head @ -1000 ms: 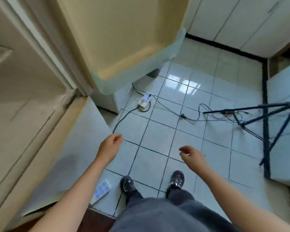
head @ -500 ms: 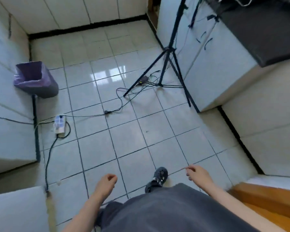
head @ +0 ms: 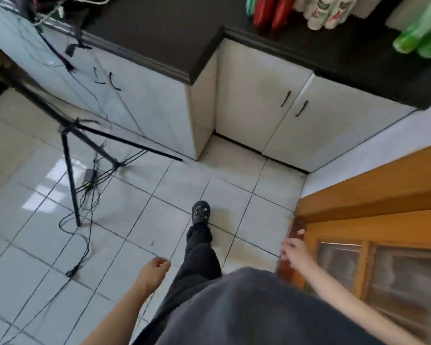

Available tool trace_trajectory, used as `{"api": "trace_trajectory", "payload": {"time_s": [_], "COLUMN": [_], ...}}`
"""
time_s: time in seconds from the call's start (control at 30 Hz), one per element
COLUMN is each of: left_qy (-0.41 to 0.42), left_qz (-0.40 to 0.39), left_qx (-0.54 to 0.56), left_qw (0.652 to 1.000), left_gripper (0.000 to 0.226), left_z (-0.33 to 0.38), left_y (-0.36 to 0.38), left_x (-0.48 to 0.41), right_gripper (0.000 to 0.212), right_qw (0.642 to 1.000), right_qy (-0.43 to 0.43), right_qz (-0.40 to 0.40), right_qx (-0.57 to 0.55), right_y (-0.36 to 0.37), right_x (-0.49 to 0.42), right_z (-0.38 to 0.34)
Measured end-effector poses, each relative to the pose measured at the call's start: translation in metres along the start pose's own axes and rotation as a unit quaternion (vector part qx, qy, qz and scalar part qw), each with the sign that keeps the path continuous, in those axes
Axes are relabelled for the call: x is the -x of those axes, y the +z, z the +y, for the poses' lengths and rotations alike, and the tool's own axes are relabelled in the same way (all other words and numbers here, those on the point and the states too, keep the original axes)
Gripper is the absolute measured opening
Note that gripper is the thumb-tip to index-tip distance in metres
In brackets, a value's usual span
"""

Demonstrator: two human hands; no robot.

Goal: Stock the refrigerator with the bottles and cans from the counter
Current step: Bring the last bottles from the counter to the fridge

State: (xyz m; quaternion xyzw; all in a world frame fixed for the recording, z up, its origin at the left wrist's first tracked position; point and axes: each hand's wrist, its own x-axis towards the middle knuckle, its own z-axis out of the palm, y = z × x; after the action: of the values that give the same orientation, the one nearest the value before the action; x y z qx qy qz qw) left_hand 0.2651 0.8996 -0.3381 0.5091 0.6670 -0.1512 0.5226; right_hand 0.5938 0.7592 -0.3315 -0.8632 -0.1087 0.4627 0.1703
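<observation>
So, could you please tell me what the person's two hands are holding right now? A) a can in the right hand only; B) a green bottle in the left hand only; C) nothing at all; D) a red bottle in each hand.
C: the left hand and right hand hang loosely curled and empty, while the red bottles and green plastic bottles stand on the black countertop.

The bench (head: 159, 33) shows bare dark top along its front edge and round its inner corner, open to a reach from above. Farther back, red bottles (head: 271, 13) and white bottles (head: 326, 13) stand packed together, with green bottles (head: 423, 33) at the right end. A tripod (head: 70, 170) and loose cables (head: 85, 245) clutter the floor (head: 184, 185) before the left run. A wooden door (head: 383, 195) hems in the right hand (head: 295, 253).
</observation>
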Motion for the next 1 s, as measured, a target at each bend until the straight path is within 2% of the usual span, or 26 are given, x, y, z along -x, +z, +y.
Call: {"api": "trace_trajectory", "payload": {"time_s": [0.07,0.17,0.3,0.57,0.7,0.83,1.0], "left_qy": [0.001,0.036,0.088,0.261,0.323,0.377,0.433], "left_qz": [-0.028,-0.058,-0.081,-0.094,-0.121,-0.136,-0.085], "left_qx": [-0.045,-0.132,-0.209,-0.298,-0.247,-0.172,-0.046], "left_qw": [0.999,0.989,0.971,0.913,0.905,0.900,0.896], "left_gripper": [0.012,0.029,0.016,0.016,0.021,0.012,0.011], "left_z": [0.039,0.112,0.241,0.491,0.566,0.613,0.686], "left_y": [-0.005,-0.014,-0.024,-0.003,0.027,0.058,0.087], "left_x": [-0.026,-0.073,-0.126,-0.154,-0.141,-0.129,-0.108], "right_gripper": [0.012,0.011,0.010,0.012,0.012,0.012,0.018], "right_qw": [0.998,0.989,0.973,0.955,0.954,0.944,0.931], "right_qy": [0.032,0.086,0.150,0.140,0.103,0.062,-0.014], "right_qz": [0.017,0.068,0.103,0.170,0.195,0.200,0.259], "right_qx": [-0.046,-0.102,-0.139,-0.198,-0.203,-0.254,-0.256], "right_y": [-0.013,-0.042,-0.086,-0.146,-0.183,-0.232,-0.325], "right_x": [-0.013,-0.035,-0.057,-0.105,-0.127,-0.156,-0.202], "right_z": [0.009,0.007,-0.014,-0.084,-0.121,-0.152,-0.198]}}
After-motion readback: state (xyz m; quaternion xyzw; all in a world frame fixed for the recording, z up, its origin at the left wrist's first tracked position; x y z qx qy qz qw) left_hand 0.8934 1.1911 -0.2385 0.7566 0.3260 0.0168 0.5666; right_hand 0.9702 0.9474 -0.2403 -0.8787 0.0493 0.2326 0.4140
